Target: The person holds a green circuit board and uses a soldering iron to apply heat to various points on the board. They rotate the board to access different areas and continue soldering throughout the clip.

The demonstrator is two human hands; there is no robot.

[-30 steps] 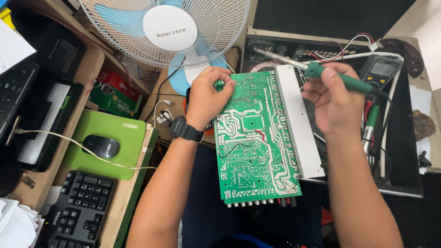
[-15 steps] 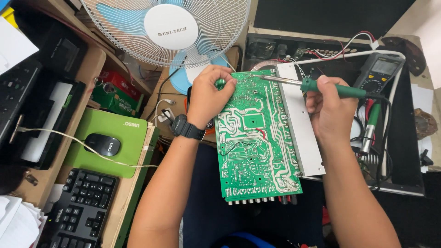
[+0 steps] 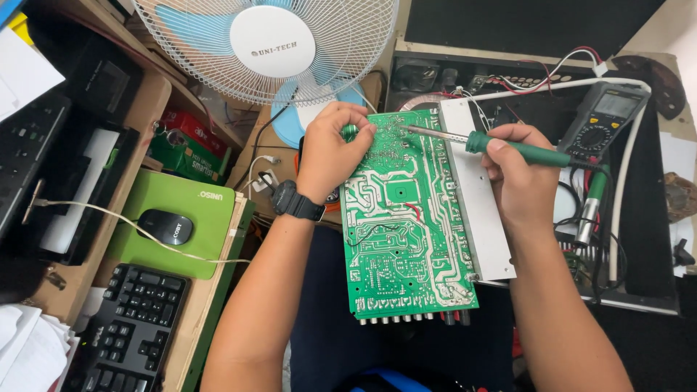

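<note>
Green circuit board [image 3: 406, 225] propped over our lap, left hand [image 3: 330, 156] fingers pinching its top edge, right hand [image 3: 519, 178] fingers wrapped round the green-handled soldering iron [image 3: 501, 147]; we'd brace the wrist, tip on one joint only

Glossy green circuit board [image 3: 406, 225] with matt metal plate [image 3: 475, 210]; soldering iron [image 3: 501, 147] handle green plastic

The single head-worn camera looked steeply down, close over the circuit board [image 3: 406, 218] held above the lap, probably seated, desk [image 3: 210, 290] at left.
</note>
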